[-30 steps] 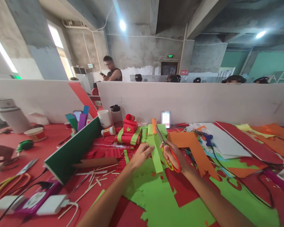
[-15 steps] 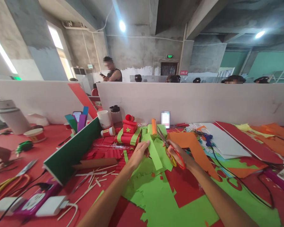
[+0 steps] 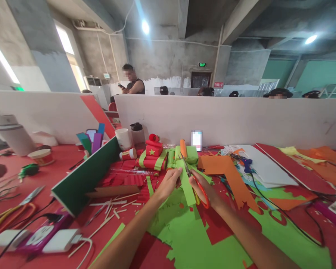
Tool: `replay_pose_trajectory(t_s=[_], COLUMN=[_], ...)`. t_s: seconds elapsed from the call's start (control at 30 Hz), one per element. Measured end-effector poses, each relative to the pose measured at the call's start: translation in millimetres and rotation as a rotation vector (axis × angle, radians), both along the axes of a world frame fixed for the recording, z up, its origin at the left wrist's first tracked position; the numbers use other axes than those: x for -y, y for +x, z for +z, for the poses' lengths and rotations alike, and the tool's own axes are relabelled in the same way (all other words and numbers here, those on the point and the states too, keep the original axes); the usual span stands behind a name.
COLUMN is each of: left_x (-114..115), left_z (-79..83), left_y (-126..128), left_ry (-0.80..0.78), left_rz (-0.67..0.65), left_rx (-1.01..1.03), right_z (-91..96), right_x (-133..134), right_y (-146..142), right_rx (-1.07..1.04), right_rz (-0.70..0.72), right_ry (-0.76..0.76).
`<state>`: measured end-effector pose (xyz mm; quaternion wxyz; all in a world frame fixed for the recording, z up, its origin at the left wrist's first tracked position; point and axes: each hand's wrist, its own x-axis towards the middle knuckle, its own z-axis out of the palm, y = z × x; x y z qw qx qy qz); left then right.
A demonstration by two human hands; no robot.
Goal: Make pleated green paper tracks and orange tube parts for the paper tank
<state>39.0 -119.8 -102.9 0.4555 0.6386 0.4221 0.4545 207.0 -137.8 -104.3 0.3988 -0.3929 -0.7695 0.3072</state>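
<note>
My left hand (image 3: 169, 183) pinches the upper end of a light green paper strip (image 3: 186, 185), holding it above the table. My right hand (image 3: 205, 186) grips red-handled scissors (image 3: 195, 185); the blades point up and away along the strip's right edge. Under both hands lie large light green paper offcuts (image 3: 184, 231) over red sheets. Just beyond the hands stand a red paper model with a green star (image 3: 153, 154) and green paper rolls with an orange tube (image 3: 183, 148).
A dark green board (image 3: 84, 177) leans at the left, with wooden sticks (image 3: 112, 211) beside it. Orange paper (image 3: 226, 170), a blue glue gun (image 3: 245, 162) and its black cable lie right. A paper cup (image 3: 123, 139), a phone (image 3: 196, 140) and white partitions (image 3: 240, 119) stand behind. People sit beyond.
The strip swung from upright to tilted and back toward upright, lower than before. The scissors moved left against its right edge. Someone's hand at the far left edge withdrew from view.
</note>
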Motion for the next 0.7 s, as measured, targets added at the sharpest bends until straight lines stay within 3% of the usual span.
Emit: replay_pose_trajectory(t_s=[0.7], left_x=[5], left_z=[3.2], left_y=[2], left_ry=[0.023], left_rz=[-0.035], left_rx=[-0.036], right_z=[-11.6], right_x=[-3], right_y=[-9], right_rx=[-0.059], right_rz=[-0.063], right_ry=[0.040])
